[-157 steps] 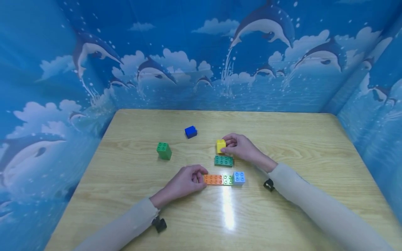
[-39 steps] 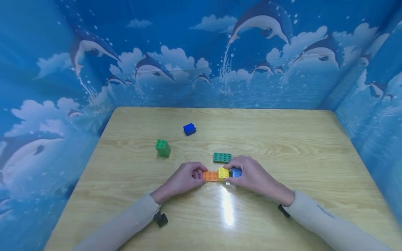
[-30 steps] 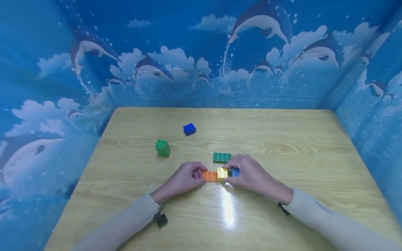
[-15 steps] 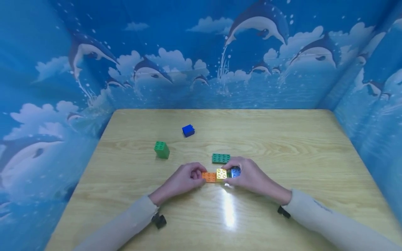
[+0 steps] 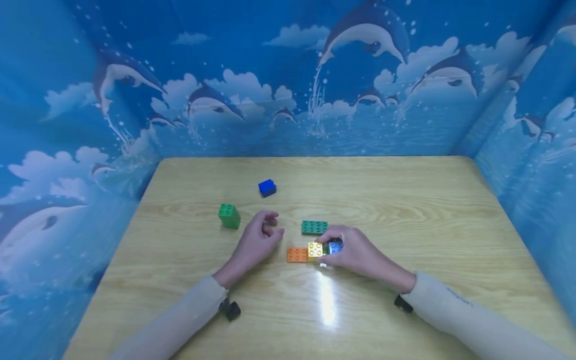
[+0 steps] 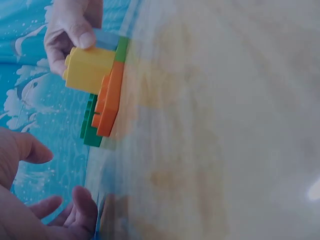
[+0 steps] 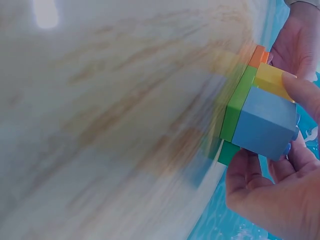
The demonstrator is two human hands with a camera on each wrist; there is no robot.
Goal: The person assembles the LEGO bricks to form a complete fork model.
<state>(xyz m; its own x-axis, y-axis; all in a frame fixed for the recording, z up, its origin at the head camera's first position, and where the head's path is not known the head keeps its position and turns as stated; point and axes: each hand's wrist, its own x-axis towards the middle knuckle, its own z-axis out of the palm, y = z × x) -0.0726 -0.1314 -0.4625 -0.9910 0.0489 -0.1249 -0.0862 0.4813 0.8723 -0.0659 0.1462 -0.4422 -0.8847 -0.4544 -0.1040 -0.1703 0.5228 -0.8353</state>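
Note:
My right hand (image 5: 355, 252) pinches the tall yellow block (image 5: 315, 252) between thumb and fingers. The block stands upright over the seam between a flat orange brick (image 5: 296, 255) and a flat light green brick (image 7: 239, 102). On the light green brick's right end sits a light blue block (image 7: 265, 122), partly covered by the right hand in the head view. My left hand (image 5: 253, 241) is apart from the row, fingers loosely bent with nothing in them, between the orange brick and a tall green block (image 5: 230, 217). A flat dark green brick (image 5: 314, 227) lies just behind the row.
A dark blue brick (image 5: 267, 188) lies on its side farther back on the wooden table (image 5: 396, 195). Dolphin-printed blue curtains (image 5: 252, 135) stand behind the table and at both sides. Each wrist carries a small black camera.
The right hand has brought the yellow block from behind the dark green brick onto the row. My left hand has let go of the orange brick and moved back and left.

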